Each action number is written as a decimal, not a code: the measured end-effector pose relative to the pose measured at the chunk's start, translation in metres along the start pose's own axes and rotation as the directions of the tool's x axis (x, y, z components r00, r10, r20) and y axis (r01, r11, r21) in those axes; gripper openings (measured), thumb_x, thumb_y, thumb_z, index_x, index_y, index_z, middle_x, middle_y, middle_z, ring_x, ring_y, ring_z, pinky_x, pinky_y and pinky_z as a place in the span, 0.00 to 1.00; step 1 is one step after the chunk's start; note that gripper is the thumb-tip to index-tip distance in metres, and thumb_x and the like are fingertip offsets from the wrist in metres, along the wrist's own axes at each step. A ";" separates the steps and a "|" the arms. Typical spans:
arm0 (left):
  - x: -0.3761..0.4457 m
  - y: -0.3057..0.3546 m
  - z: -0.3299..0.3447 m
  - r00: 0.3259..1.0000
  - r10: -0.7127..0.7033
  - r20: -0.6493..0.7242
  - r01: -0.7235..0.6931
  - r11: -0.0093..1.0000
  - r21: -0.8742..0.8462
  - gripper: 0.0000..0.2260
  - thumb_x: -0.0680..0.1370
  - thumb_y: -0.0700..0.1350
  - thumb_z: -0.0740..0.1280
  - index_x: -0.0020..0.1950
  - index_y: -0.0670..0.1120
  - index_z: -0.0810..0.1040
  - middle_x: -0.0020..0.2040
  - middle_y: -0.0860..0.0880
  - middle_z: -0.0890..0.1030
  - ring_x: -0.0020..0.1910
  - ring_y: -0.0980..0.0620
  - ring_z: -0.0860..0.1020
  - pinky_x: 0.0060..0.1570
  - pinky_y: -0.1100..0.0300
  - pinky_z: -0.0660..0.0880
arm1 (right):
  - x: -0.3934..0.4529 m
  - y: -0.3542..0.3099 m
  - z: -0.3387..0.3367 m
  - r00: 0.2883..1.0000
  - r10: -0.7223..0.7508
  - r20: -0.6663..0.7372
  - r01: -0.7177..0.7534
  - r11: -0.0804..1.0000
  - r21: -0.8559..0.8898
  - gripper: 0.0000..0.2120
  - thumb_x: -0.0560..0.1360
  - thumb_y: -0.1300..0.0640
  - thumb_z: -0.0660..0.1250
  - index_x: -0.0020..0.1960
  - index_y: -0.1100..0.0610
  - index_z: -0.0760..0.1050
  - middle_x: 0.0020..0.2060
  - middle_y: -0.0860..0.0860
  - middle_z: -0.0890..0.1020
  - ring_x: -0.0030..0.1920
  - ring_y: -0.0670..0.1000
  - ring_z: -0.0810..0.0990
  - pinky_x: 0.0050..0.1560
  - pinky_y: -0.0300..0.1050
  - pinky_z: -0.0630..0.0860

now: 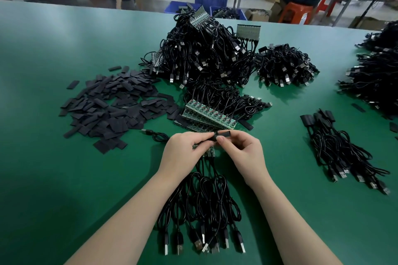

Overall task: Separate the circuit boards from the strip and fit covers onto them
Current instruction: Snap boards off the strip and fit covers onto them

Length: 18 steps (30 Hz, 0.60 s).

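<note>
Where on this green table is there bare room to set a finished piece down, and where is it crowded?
Bare patches: the table left of the left hand, below the pile of black covers; and between the right hand and the finished cables. Crowded: the middle, around the board strips and the big cable heap.

Left hand (185, 150) hides most of held circuit board (207, 153); far-right cable pile (379, 79) cut by frame edge.

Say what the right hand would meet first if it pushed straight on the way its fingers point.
The right hand points left: beyond the black sleeve cover it pinches, it would probably meet the left hand; depth is uncertain.
</note>
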<state>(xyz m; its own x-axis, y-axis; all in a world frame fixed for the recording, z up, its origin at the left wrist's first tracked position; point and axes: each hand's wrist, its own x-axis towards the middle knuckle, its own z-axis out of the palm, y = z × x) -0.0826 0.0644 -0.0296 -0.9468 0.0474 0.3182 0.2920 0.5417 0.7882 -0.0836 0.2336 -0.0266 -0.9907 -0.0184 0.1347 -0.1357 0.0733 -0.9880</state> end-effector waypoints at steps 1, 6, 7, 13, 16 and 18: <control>0.000 0.000 0.000 1.000 0.000 0.001 0.000 1.000 -0.002 0.11 0.75 0.47 0.73 0.57 0.52 0.84 0.51 0.55 0.85 0.51 0.63 0.80 0.52 0.68 0.75 | 0.000 0.000 0.000 1.000 0.001 0.003 -0.001 1.000 0.000 0.06 0.75 0.59 0.74 0.47 0.48 0.84 0.38 0.51 0.87 0.41 0.47 0.85 0.43 0.35 0.78; 0.000 0.000 0.001 1.000 0.017 0.002 -0.017 1.000 -0.009 0.11 0.75 0.46 0.73 0.57 0.52 0.84 0.51 0.55 0.85 0.51 0.63 0.80 0.52 0.68 0.76 | 0.001 0.003 -0.001 1.000 -0.001 0.010 0.001 0.999 -0.040 0.05 0.74 0.57 0.74 0.44 0.47 0.85 0.37 0.49 0.86 0.38 0.44 0.83 0.41 0.34 0.77; 0.000 0.001 0.001 1.000 0.027 0.005 -0.027 1.000 -0.011 0.11 0.75 0.46 0.72 0.57 0.53 0.84 0.51 0.55 0.85 0.51 0.63 0.80 0.51 0.68 0.76 | 0.001 0.003 -0.001 1.000 -0.009 0.012 0.009 0.998 -0.066 0.05 0.74 0.56 0.74 0.43 0.47 0.84 0.36 0.48 0.85 0.36 0.43 0.81 0.38 0.34 0.76; 0.001 0.003 0.002 0.998 -0.009 -0.056 0.009 1.000 -0.013 0.11 0.73 0.50 0.75 0.54 0.53 0.85 0.49 0.58 0.85 0.50 0.64 0.79 0.50 0.73 0.73 | 0.001 0.002 -0.004 1.000 -0.012 0.010 0.013 0.998 -0.054 0.05 0.74 0.57 0.74 0.45 0.47 0.85 0.37 0.48 0.86 0.37 0.43 0.82 0.39 0.35 0.77; 0.000 0.003 0.002 0.999 -0.028 -0.043 0.026 0.999 -0.033 0.09 0.73 0.51 0.75 0.52 0.54 0.86 0.47 0.58 0.85 0.48 0.64 0.80 0.48 0.71 0.75 | -0.001 0.001 -0.005 1.000 0.002 0.023 -0.001 0.999 -0.036 0.04 0.74 0.57 0.74 0.47 0.49 0.85 0.39 0.49 0.87 0.39 0.44 0.83 0.41 0.36 0.77; -0.001 0.003 0.003 0.999 -0.027 -0.040 0.025 0.999 -0.044 0.09 0.73 0.51 0.75 0.52 0.54 0.86 0.47 0.58 0.85 0.48 0.64 0.80 0.48 0.69 0.76 | -0.001 0.000 -0.005 1.000 0.011 0.019 -0.010 0.999 -0.037 0.04 0.74 0.57 0.74 0.47 0.49 0.85 0.39 0.49 0.87 0.40 0.44 0.83 0.42 0.36 0.77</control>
<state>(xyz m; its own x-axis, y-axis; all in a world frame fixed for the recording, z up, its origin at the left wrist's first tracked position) -0.0816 0.0681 -0.0289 -0.9482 -0.0007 0.3177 0.2739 0.5051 0.8185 -0.0823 0.2387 -0.0266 -0.9918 -0.0369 0.1226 -0.1259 0.1103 -0.9859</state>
